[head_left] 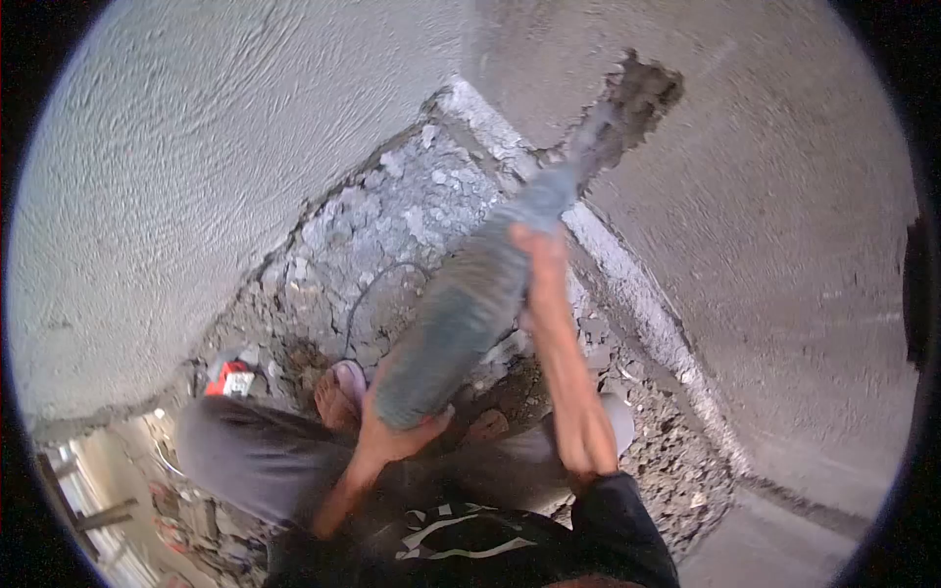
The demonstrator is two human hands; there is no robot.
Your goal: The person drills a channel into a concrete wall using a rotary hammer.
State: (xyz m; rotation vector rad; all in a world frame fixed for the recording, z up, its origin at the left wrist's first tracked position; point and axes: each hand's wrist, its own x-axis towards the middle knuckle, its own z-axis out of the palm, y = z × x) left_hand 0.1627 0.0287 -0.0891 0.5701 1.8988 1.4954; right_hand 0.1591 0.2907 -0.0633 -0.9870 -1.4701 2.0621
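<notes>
Grey walls, the left one (176,167) roughly ridged and the right one (784,216) smoother, meet in a corner above a broken floor (421,201).

The fingers of the left hand (392,438) are closed round the drill's rear end, low between the knees. Those of the right hand (541,253) are wrapped about its front part, though blur hides how each finger sits. Between them the drill (456,314) slants up and to the right, over the floor and across a pale strip (627,274) at the foot of the right wall. Its bit (594,137) reaches into a ragged hole (655,93); whether the tip touches the bottom cannot be told.

As for progress, a rough patch of that wall is broken out, its edges jagged, while the surface around it is mostly whole. How deep the hole goes, or how much remains, does not show.

Farther out, a cable (364,300) curves over the floor left of the drill, rubble (676,465) lies near the right knee, and a red box (231,378) sits beside the left knee.
</notes>
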